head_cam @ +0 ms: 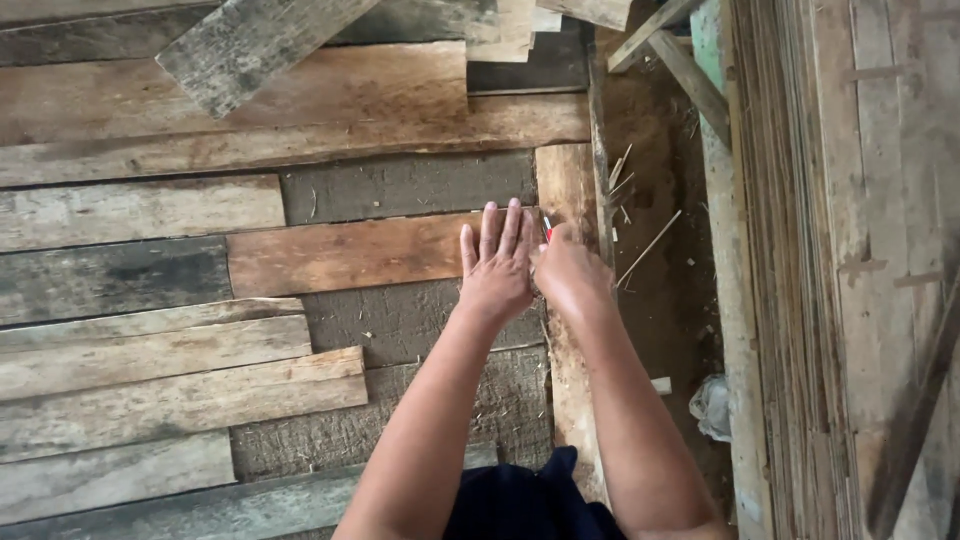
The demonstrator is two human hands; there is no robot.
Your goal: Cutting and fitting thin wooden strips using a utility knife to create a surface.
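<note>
Brown plank lies under the flat left hand, fingers spread — right hand closed around a small red-white pencil.

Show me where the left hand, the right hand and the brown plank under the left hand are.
left hand [495, 262], head view, back of the hand.
right hand [568, 268], head view, back of the hand.
brown plank [340, 255], head view, bare middle of its face.

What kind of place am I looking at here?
Probably a rough carpentry or building site. The left hand lies flat on a brown plank among weathered boards, the right hand grips a small red-and-white tool, and splinters litter bare dirt.
</note>
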